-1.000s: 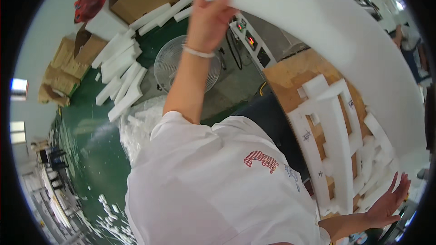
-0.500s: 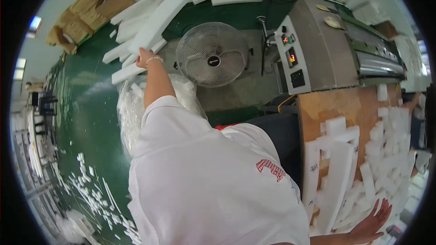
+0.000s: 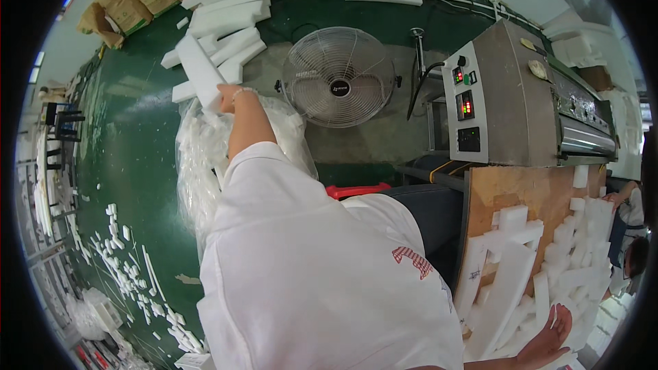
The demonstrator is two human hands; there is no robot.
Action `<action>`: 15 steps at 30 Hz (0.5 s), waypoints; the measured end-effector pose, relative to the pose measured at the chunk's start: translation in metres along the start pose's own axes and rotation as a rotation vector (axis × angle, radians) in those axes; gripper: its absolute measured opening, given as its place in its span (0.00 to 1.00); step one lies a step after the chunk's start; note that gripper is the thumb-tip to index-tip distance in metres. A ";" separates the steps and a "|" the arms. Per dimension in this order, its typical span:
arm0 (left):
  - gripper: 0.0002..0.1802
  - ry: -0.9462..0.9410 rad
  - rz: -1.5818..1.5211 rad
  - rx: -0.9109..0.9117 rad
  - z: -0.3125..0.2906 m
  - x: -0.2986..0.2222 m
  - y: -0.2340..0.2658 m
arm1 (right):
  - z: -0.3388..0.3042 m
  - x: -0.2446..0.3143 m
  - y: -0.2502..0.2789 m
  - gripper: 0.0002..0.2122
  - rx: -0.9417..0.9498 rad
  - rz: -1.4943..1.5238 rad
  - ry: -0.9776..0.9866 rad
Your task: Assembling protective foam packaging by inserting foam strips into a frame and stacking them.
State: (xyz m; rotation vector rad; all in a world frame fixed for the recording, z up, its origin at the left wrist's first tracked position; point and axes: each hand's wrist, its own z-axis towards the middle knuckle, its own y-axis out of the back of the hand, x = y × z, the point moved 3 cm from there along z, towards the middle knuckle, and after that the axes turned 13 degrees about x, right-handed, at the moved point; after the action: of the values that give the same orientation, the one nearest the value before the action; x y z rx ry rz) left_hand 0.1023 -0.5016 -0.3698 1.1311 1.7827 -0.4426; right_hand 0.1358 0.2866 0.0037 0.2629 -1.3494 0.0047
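Left of the fan (image 3: 340,82), the left hand (image 3: 229,98) is gripping the lower end of a white foam block (image 3: 197,67), which is slanting near a clear plastic bag (image 3: 199,157); the hand is partly covering that end. Well right of and below the fan, the right hand (image 3: 547,342) is showing loosely bent fingers, seemingly empty, beside foam pieces (image 3: 506,294), the lower edge clipping its forearm. A co-worker (image 3: 632,216) is disappearing into the dark rim, right of the fan.
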 end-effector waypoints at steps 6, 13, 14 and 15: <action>0.33 -0.008 0.041 1.430 0.013 -0.012 -0.105 | -0.015 -0.003 0.001 0.37 0.006 -0.009 -0.064; 0.15 -0.233 -0.096 1.294 -0.071 0.114 -0.100 | -0.044 0.003 -0.023 0.31 -0.137 -0.173 -0.034; 0.09 -0.356 0.003 1.199 -0.086 0.134 -0.078 | -0.056 0.001 -0.004 0.26 -0.113 -0.159 -0.164; 0.09 -0.377 0.141 1.204 -0.126 0.149 -0.042 | -0.067 0.009 -0.009 0.23 -0.126 -0.147 -0.302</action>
State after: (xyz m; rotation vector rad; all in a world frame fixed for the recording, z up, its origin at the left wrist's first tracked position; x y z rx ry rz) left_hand -0.0177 -0.3604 -0.4428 1.7705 1.0052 -1.6392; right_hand 0.2034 0.2889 -0.0026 0.2628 -1.6201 -0.2514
